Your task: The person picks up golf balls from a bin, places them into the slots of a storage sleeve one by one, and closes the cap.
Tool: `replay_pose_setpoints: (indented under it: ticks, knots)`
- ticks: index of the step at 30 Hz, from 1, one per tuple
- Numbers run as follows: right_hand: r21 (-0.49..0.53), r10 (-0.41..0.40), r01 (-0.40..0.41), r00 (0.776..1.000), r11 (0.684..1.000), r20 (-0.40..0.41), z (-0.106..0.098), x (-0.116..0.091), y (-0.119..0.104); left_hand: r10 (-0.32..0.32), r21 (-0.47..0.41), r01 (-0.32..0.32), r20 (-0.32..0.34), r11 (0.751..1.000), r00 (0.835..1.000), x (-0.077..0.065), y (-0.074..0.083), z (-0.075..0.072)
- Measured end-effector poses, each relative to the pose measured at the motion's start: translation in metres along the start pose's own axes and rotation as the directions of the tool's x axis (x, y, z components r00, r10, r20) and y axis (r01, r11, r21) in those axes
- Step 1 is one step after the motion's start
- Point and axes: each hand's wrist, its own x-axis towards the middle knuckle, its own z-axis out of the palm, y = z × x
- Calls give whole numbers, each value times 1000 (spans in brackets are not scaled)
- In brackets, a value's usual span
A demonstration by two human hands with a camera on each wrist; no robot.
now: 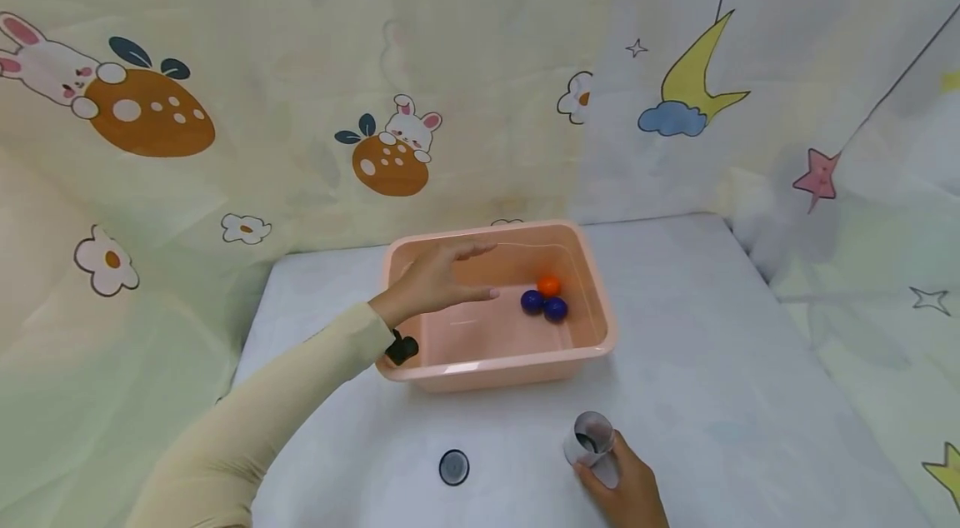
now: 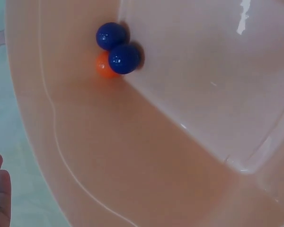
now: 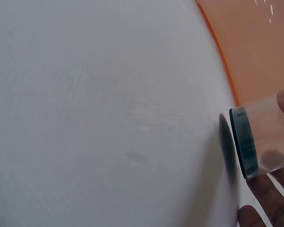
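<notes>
My left hand (image 1: pixel 438 282) hangs over the left part of a pink plastic basin (image 1: pixel 495 378), fingers and thumb apart with nothing between them. Some of its fingertips (image 2: pixel 1 198) show at the edge of the left wrist view. Two dark blue balls (image 1: pixel 543 306) and one orange ball (image 1: pixel 549 286) lie together inside the basin, toward its right side. In front of the basin, my right hand (image 1: pixel 626 486) grips a small clear cup (image 1: pixel 588 438) between thumb and fingers. A dark band (image 3: pixel 244 142) rings one end of the cup.
A small grey disc with a dark rim (image 1: pixel 453 468) lies on the white-covered table (image 1: pixel 690 328), left of the cup. Behind the table hangs a printed cloth (image 1: pixel 487 136) with rabbits, flowers and a moon.
</notes>
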Motion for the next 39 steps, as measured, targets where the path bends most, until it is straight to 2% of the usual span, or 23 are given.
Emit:
replay_pose_setpoints:
  ticks: [4,8,13,19,26,30,35,37,39]
  knots:
    - [4,-12,12,1000,1000,-18,-6,-1,-2,15,-16,-14,23,1000,1000,6,-4,3]
    - [-5,-74,74,995,997,-73,-12,-2,-3,30,-18,-29,45,999,999,12,-10,8]
    - [-14,-109,108,986,994,-123,-19,-1,-5,35,-9,-34,84,999,996,22,-18,15]
    - [-51,-190,183,960,982,-204,-23,1,-6,80,19,-82,111,996,991,36,-22,23]
    - [-44,-194,189,949,981,-250,-27,2,-4,126,60,-135,136,989,983,54,-31,38]
    - [-45,-185,180,946,983,-265,-30,3,-4,152,-21,-150,151,988,977,60,-34,47]
    - [-38,-188,185,943,982,-273,-33,3,-4,212,-178,-183,158,967,964,69,-41,58]
    - [-31,-195,194,941,981,-277,-34,3,-3,224,-172,-196,162,965,961,72,-44,61]
    - [-23,-205,208,936,978,-285,-35,4,-3,214,-126,-194,168,973,962,75,-48,64]
